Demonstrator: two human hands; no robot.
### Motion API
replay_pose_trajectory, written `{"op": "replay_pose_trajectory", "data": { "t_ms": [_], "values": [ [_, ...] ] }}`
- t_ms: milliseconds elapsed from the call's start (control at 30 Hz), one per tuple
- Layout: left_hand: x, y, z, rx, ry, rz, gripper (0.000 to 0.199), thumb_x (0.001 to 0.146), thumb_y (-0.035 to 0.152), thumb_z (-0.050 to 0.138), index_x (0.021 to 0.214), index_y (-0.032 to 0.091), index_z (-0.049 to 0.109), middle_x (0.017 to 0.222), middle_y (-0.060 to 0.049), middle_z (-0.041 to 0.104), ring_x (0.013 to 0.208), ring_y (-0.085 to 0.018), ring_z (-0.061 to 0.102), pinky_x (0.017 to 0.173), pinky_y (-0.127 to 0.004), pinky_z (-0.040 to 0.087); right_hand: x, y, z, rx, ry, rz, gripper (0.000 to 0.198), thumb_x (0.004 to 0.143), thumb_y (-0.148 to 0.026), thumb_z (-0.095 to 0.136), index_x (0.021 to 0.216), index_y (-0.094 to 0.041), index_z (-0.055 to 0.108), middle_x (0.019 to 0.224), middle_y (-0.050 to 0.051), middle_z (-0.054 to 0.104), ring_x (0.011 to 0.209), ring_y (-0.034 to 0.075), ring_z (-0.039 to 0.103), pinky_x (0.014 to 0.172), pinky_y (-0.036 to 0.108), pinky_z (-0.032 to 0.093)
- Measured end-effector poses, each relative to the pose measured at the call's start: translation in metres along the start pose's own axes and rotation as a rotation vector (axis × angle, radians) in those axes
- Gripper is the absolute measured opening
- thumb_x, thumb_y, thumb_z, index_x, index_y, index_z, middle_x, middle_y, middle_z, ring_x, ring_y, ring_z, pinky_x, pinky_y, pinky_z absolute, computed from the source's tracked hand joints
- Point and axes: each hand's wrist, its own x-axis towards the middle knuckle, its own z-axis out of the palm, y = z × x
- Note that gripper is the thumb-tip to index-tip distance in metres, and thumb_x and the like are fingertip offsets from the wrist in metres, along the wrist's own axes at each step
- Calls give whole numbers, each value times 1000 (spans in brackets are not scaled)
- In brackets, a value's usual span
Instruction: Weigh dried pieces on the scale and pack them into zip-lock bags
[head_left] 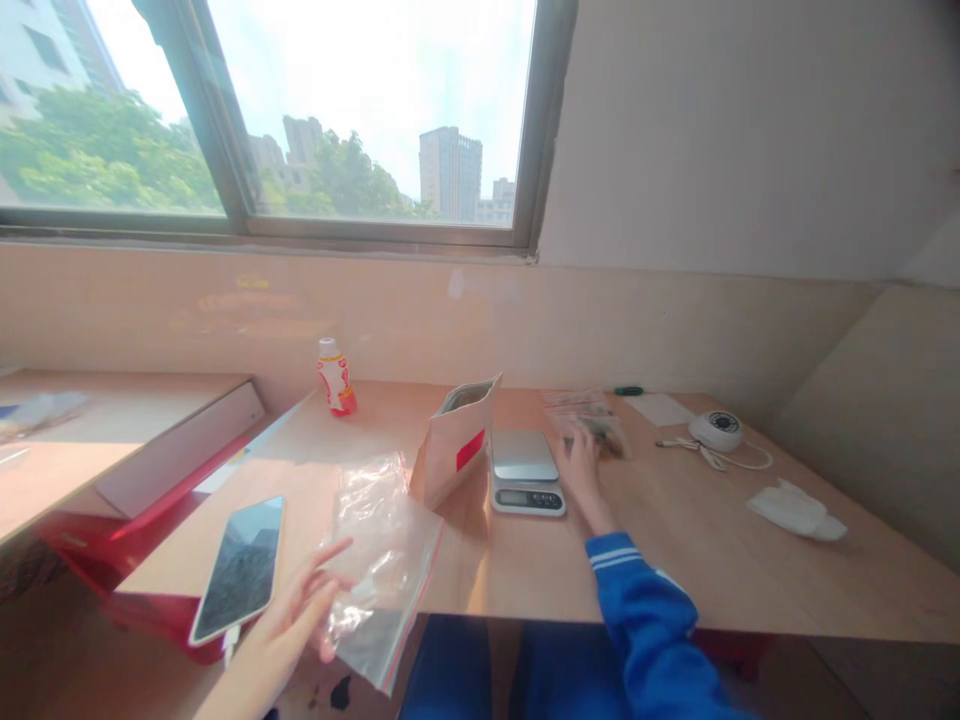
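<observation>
My left hand point(304, 600) is at the left edge of a clear zip-lock bag point(386, 560), its fingers apart and the index finger stretched over the plastic. This bag lies flat, looks empty and hangs partly over the front edge of the table. My right hand point(581, 470) reaches past the right side of a digital kitchen scale point(525, 465). Its fingers are apart and slightly bent, at a second zip-lock bag point(611, 440) with dark contents I cannot make out. Left of the scale stands a kraft paper pouch point(450, 465) with a red label, its top open.
A charging smartphone point(244, 565) lies at the table's left front corner. Behind it stands a small drink bottle point(336, 378). To the right are a white round device point(716, 430) with a cable, a crumpled white tissue point(796, 510), a paper sheet point(660, 409) and a green-handled tool point(628, 391).
</observation>
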Motion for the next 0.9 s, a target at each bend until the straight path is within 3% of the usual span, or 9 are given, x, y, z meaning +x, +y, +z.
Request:
{"op": "replay_pose_trajectory", "data": {
  "t_ms": [133, 267, 400, 533, 633, 733, 800, 900],
  "values": [
    [-6, 5, -24, -79, 287, 8, 73, 41, 47, 83, 106, 24, 61, 83, -4, 71, 44, -14, 53, 44, -29, 51, 15, 53, 16, -241, -2, 17, 49, 77, -23, 49, 125, -13, 49, 124, 20, 45, 115, 34, 42, 93, 49, 34],
    [7, 4, -9, -135, 351, 15, 80, 50, 47, 78, 122, 21, 54, 100, -7, 68, 62, -16, 62, 57, -26, 55, 14, 65, 16, -294, -30, 21, 41, 76, -22, 51, 116, -15, 57, 121, 19, 46, 108, 32, 46, 90, 45, 36],
    [40, -12, 18, -95, 418, 93, 69, 68, 47, 63, 129, 18, 47, 126, -11, 55, 94, -22, 63, 82, -32, 53, 15, 59, 1, -154, 11, 75, 32, 69, -17, 50, 97, -15, 63, 104, 15, 54, 97, 27, 52, 88, 41, 39],
    [72, -31, 36, 227, 562, 264, 65, 72, 39, 58, 132, 16, 45, 135, -16, 44, 118, -31, 49, 103, -46, 37, 11, 44, -27, 68, 122, 140, 27, 66, -24, 50, 89, -16, 63, 90, 12, 59, 91, 27, 54, 86, 42, 42],
    [77, -30, 43, 497, 695, 416, 54, 74, 36, 54, 124, 16, 53, 141, -17, 36, 128, -37, 36, 108, -57, 22, -8, 23, -55, 317, 163, 219, 29, 67, -29, 51, 92, -17, 61, 97, 12, 62, 91, 26, 57, 83, 41, 45],
    [63, -13, 52, 549, 779, 532, 45, 78, 41, 51, 115, 16, 59, 140, -17, 37, 130, -37, 33, 109, -55, 20, -38, -10, -82, 589, 87, 378, 32, 75, -32, 49, 102, -19, 57, 101, 10, 64, 92, 25, 60, 81, 39, 46],
    [47, 3, 63, 433, 657, 548, 40, 81, 43, 47, 109, 18, 61, 124, -14, 53, 121, -33, 44, 106, -50, 28, -57, -36, -94, 689, 48, 389, 29, 78, -31, 48, 104, -21, 56, 104, 8, 65, 96, 24, 60, 85, 38, 45],
    [21, 22, 93, 70, 216, 382, 37, 81, 48, 49, 96, 18, 63, 91, -8, 66, 85, -24, 62, 86, -39, 46, -75, -73, -105, 777, -190, 218, 23, 79, -25, 47, 97, -23, 61, 110, 7, 63, 107, 24, 55, 92, 36, 42]
  ]
}}
